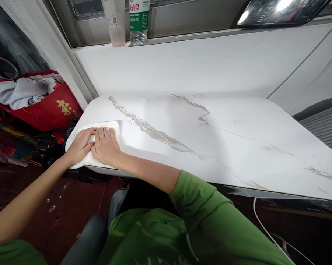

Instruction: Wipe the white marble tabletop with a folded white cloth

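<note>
A folded white cloth (114, 127) lies at the left end of the white marble-patterned table (177, 125), with its near edge reaching the table's front edge. My left hand (80, 145) rests flat on the cloth's left part, fingers stretched out. Beside it, my right hand (105, 146) presses flat on the right part, its fingers extended and close together. The two hands nearly meet at the thumbs. Neither one is wrapped round the cloth, and part of it is hidden under the palms.
On the sill behind stand a clear plastic cup (116, 25) and a water bottle (139, 22). A black device (279, 13) with lit digits is at top right. A red bag (49, 110) of clothes sits left of the table. White cables (265, 230) hang below right.
</note>
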The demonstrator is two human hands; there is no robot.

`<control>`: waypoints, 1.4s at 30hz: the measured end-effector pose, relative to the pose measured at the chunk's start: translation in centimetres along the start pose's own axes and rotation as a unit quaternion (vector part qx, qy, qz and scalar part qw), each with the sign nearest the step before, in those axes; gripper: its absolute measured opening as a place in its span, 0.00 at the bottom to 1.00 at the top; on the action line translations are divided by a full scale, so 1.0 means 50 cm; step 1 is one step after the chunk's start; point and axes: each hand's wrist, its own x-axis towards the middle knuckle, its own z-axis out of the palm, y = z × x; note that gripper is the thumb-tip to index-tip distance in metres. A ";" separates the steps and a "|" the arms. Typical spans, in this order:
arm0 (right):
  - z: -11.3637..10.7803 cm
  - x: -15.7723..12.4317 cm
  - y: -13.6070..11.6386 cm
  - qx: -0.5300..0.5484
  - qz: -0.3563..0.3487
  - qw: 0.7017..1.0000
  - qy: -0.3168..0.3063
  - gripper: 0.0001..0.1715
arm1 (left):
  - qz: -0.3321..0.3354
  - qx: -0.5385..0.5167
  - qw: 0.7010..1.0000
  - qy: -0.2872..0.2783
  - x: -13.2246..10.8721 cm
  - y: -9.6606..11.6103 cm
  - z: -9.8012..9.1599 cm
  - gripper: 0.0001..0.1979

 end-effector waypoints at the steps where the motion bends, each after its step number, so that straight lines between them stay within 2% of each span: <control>1: 0.001 0.008 0.005 -0.002 -0.003 1.000 -0.001 0.37 | -0.002 -0.001 1.000 0.003 0.008 -0.004 0.001 0.21; 8: 0.015 0.084 0.058 0.005 0.005 1.000 0.016 0.34 | -0.004 -0.022 0.999 0.042 0.097 -0.049 0.018 0.20; 21: 0.036 0.246 0.193 -0.006 0.062 0.996 0.060 0.28 | 0.022 -0.056 0.997 0.054 0.327 -0.143 0.050 0.20; 27: 0.050 0.306 0.247 -0.007 0.068 0.995 0.078 0.26 | 0.021 -0.060 0.996 0.060 0.406 -0.174 0.061 0.20; 34: 0.061 0.343 0.279 -0.023 0.081 0.993 0.087 0.26 | 0.011 -0.065 0.997 0.044 0.450 -0.183 0.061 0.21; 39: 0.070 0.338 0.283 -0.013 0.062 0.991 0.119 0.26 | 0.000 -0.064 0.997 0.030 0.440 -0.178 0.060 0.21; 42: 0.065 0.322 0.279 -0.005 0.054 0.992 0.118 0.26 | -0.002 -0.059 0.998 0.031 0.422 -0.162 0.058 0.21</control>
